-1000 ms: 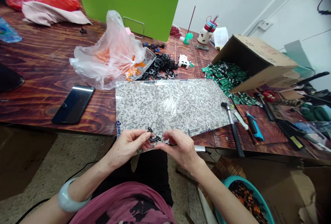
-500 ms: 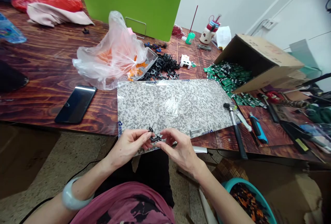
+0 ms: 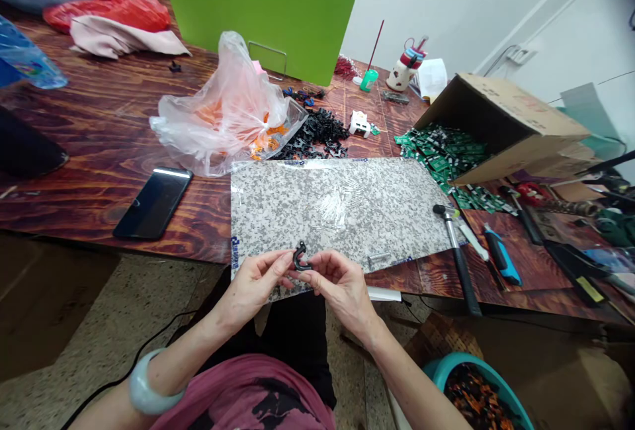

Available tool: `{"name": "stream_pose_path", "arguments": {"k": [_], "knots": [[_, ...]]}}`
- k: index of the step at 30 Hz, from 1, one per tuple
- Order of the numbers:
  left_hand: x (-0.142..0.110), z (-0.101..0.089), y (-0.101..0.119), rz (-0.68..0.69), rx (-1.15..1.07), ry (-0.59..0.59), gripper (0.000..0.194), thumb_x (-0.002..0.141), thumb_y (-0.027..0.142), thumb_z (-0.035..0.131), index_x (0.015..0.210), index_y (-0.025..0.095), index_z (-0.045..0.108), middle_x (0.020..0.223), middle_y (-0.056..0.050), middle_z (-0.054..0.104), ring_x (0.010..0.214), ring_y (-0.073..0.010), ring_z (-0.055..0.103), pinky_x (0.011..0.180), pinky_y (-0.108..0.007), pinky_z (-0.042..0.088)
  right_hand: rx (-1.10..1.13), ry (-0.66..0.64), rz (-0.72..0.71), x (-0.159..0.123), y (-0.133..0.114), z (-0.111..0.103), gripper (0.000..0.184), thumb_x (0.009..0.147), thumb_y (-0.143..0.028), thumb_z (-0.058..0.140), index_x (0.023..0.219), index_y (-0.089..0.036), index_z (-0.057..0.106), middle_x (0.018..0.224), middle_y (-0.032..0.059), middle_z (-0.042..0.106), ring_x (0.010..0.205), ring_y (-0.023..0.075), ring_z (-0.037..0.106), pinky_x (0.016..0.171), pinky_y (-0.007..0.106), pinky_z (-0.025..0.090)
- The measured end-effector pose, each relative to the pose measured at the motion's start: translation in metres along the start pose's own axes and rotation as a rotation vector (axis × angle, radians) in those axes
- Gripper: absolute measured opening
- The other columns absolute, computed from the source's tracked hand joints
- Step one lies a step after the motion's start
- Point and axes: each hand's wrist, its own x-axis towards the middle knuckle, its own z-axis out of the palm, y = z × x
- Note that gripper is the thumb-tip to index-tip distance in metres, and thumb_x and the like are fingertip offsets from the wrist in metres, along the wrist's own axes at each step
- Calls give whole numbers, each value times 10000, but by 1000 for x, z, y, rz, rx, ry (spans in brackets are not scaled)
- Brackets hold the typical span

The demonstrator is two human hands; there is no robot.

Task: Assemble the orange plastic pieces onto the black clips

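You had lifted the black plastic clip (image 3: 299, 257) from its flatter, sideways position, so that its hook shape now stood upright between your hands, just above the near edge of the speckled stone-pattern sheet (image 3: 278, 205). Your left hand (image 3: 253, 288) and right hand (image 3: 342, 284) were both partly closed and pinched the clip from either side with their fingertips. Neither hand was open, though the piece was too small to tell exactly which fingers bore on it. Your forearms angled in from both sides toward the middle of your lap, with your wrists slightly bent, and a pale bangle (image 3: 151, 393) sat on your left wrist.

Beyond your hands, a small silver part (image 3: 378, 259) lay on the sheet, and a hammer (image 3: 459, 264) lay across the sheet's right edge. Past the sheet, a heap of black plastic parts (image 3: 317, 132) lay on the wooden table (image 3: 99, 119) beside a clear plastic bag (image 3: 223, 119) holding orange pieces. Green circuit boards (image 3: 441, 159) spilled from a tipped cardboard box (image 3: 501, 126), and a teal basin (image 3: 446, 370) of dark and orange pieces sat low at your right.
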Motion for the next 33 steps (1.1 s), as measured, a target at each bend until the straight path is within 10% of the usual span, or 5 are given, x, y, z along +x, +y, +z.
{"name": "stream_pose_path", "arguments": {"k": [7, 14, 26, 33], "knots": [[-5, 1, 3, 57, 81, 67, 244, 844, 353, 561, 846, 156, 703, 724, -11, 663, 698, -166, 600, 690, -245, 475, -112, 4, -11, 3, -7, -3, 272, 683, -364, 746, 795, -183, 576, 703, -10, 620, 577, 100, 541, 533, 217, 434], [-7, -6, 10, 129, 281, -129, 280, 915, 364, 452, 806, 171, 624, 732, 0, 601, 708, -152, 561, 668, -226, 453, -251, -166, -62, 15, -28, -15, 237, 849, -377, 566, 913, -167, 654, 779, 14, 627, 622, 95, 519, 546, 208, 400], [-16, 11, -10, 54, -21, 10, 329, 889, 441, 477, 759, 156, 577, 613, 19, 554, 522, -104, 518, 501, -210, 415, 24, -70, -16, 9, -16, 4, 205, 808, -368, 620, 859, -169, 609, 703, -6, 601, 561, 85, 508, 539, 211, 422], [-23, 4, -4, 145, 179, -91, 316, 919, 370, 430, 720, 168, 569, 557, 31, 513, 510, -106, 476, 512, -215, 395, -303, -89, -136, 3, -28, 6, 240, 874, -339, 521, 720, -166, 584, 623, -9, 573, 581, 101, 512, 562, 224, 400]]}}
